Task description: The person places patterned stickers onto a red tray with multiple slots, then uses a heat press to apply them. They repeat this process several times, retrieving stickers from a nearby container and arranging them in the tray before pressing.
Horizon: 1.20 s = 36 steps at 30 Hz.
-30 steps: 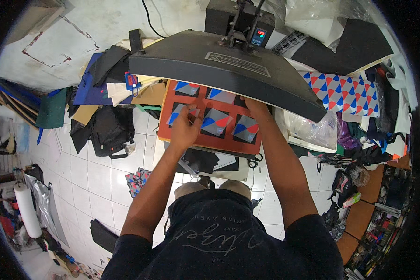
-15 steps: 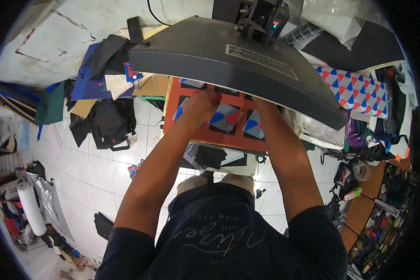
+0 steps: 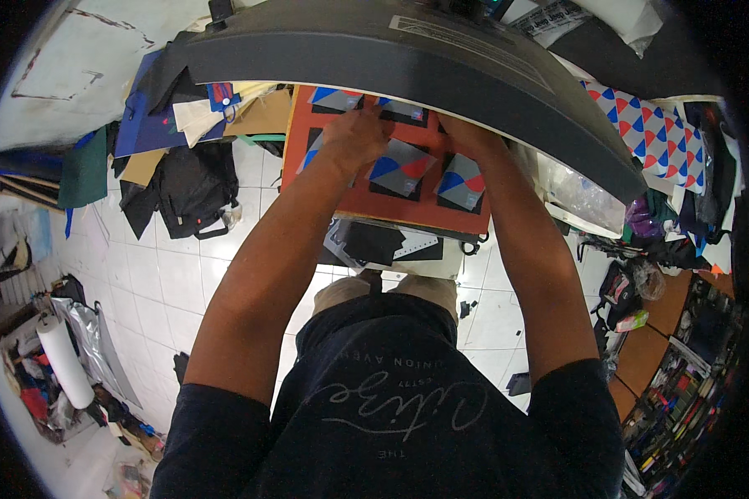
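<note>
Under the raised dark upper plate [image 3: 349,54] of a heat press lies a red-orange pad [image 3: 366,202]. Several black pieces rest on it, each topped by a grey sheet with blue and red shapes, such as the patterned sheet [image 3: 399,169] in the middle and another sheet [image 3: 460,181] at the right. My left hand [image 3: 358,137] has its fingers curled at the near-left corner of the back middle sheet [image 3: 404,110]; what they pinch, if anything, is hidden. My right hand [image 3: 466,137] reaches beneath the plate's edge at the pad's right, its fingers mostly hidden.
The plate's edge hangs close above both hands. A patterned roll or sheet [image 3: 649,133] lies at the far right. Beyond the pad's left side are a black bag [image 3: 193,187] and blue sheets [image 3: 141,125]. A low shelf below the pad holds black scraps [image 3: 374,243].
My view has shifted forward, so the plate looms larger. My left hand has moved slightly toward the back middle sheet; my right hand stays by the pad's right side.
</note>
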Each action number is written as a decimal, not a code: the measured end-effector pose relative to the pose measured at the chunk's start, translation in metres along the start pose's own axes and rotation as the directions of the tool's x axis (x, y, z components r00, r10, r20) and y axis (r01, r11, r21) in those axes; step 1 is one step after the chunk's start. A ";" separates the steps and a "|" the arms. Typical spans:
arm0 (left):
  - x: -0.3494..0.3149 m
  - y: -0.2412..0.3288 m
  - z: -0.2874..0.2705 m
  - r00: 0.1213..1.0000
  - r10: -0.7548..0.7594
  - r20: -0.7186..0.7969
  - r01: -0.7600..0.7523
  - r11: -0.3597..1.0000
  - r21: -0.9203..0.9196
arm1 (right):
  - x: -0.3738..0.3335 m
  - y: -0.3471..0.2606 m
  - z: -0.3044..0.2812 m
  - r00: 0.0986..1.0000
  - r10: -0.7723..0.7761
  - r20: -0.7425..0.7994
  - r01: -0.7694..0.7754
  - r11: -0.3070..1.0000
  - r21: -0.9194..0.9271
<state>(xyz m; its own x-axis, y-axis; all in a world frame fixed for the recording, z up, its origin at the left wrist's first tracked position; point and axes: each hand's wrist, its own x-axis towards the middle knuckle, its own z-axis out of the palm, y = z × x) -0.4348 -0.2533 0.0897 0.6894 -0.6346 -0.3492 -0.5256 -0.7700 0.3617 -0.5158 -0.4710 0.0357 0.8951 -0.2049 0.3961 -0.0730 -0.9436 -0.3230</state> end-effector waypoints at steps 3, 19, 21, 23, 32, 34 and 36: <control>-0.005 0.009 -0.012 0.993 -0.076 0.086 0.073 0.997 0.040 | -0.001 -0.003 -0.006 0.998 -0.061 -0.003 0.061 0.997 -0.042; -0.008 0.013 -0.021 0.992 -0.087 0.090 0.083 0.995 0.049 | -0.001 -0.008 -0.007 0.992 -0.083 -0.093 0.064 0.981 -0.184; -0.007 0.010 -0.019 0.995 -0.078 0.067 0.075 0.996 0.047 | -0.001 -0.004 -0.005 0.991 -0.123 -0.057 0.108 0.971 -0.213; -0.005 0.006 -0.014 0.998 -0.055 0.033 0.053 0.997 0.056 | -0.003 -0.002 0.000 0.995 -0.094 -0.026 0.086 0.973 -0.216; -0.010 0.005 -0.019 0.996 -0.049 0.081 0.043 0.996 0.079 | -0.002 -0.016 -0.007 0.997 0.039 -0.061 -0.049 0.984 -0.172; 0.001 -0.005 -0.005 0.997 -0.013 0.079 0.002 0.991 0.132 | 0.000 -0.017 -0.007 0.998 0.032 -0.046 -0.040 0.983 -0.178; 0.002 -0.004 -0.006 0.997 -0.002 0.082 -0.010 0.989 0.145 | 0.000 -0.015 -0.006 0.999 0.035 -0.030 -0.040 0.982 -0.187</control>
<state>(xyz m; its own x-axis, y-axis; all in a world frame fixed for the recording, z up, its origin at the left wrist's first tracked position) -0.4286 -0.2510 0.0924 0.6476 -0.6361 -0.4196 -0.5989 -0.7653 0.2358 -0.5173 -0.4581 0.0457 0.8785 -0.2452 0.4100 -0.1895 -0.9667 -0.1721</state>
